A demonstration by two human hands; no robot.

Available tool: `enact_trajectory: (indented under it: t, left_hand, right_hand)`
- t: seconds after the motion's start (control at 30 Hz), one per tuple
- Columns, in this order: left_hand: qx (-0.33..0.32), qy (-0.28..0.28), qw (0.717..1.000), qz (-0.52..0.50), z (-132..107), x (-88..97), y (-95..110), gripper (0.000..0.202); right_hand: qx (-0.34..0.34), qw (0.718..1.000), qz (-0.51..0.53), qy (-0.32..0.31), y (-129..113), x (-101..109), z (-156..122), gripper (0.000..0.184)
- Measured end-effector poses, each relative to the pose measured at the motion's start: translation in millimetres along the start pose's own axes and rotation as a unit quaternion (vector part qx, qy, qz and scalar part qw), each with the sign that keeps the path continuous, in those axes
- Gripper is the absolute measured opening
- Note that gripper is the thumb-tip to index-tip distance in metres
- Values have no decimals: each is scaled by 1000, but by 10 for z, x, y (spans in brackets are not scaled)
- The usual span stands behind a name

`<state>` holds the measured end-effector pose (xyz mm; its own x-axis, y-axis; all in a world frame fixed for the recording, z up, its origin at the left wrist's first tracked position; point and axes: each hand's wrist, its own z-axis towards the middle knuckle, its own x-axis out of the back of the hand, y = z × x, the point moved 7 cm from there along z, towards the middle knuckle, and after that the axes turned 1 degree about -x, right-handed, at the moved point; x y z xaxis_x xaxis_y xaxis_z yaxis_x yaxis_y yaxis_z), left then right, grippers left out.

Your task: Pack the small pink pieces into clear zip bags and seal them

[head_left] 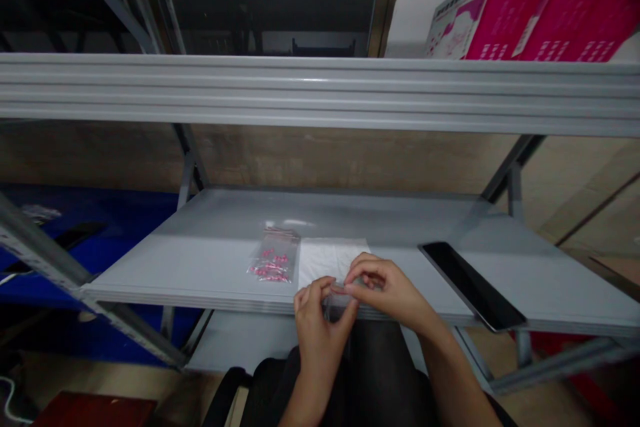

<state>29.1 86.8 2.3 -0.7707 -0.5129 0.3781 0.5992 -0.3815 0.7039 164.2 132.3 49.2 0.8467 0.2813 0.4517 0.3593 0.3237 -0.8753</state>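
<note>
In front of the shelf's near edge, my left hand and my right hand are close together, fingers pinched. Between them is a small clear plastic bag with a reddish-brown band along its top; its contents are hard to make out. My left fingers grip its left side, and my right thumb and fingertips pinch the top right. Just beyond lies a white sheet, partly covered by my hands. Beside it on the left, a pile of clear bags holds small pink pieces.
A black tablet-like device lies slanted on the grey shelf, right of my hands. A thick grey shelf beam crosses above, with pink boxes at upper right. Metal uprights stand on both sides; a blue surface is at left.
</note>
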Motion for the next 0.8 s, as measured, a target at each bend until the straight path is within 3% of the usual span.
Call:
enact_trajectory:
  t: [0.1,0.2,0.33,0.43,0.5,0.6,0.67,0.8]
  left_hand:
    - [-16,22,1000,-3,-17,43,62,36]
    - [4,10,999,-32,-35,53,103,49]
    - [77,-79,986,-123,-74,-12,106,64]
    - [114,-183,958,-188,-127,-82,151,64]
    - [118,-221,943,-220,-137,-64,204,62]
    - [87,-169,956,-222,-51,128,271,51]
    - [68,-122,968,-207,13,268,289,33]
    - [67,-103,967,-224,64,370,272,8]
  right_hand:
    - [-24,997,64,27,85,-100,-132,13]
    - [-52,985,161,42,176,-176,-241,15]
    - [-72,974,205,69,214,-150,-316,17]
    - [-34,966,221,129,136,-27,-359,21]
    - [-10,962,226,154,66,28,-402,20]
    - [15,964,211,161,-50,43,-469,16]
    - [25,969,192,153,-117,20,-503,13]
    - [28,976,171,133,-179,-47,-520,9]
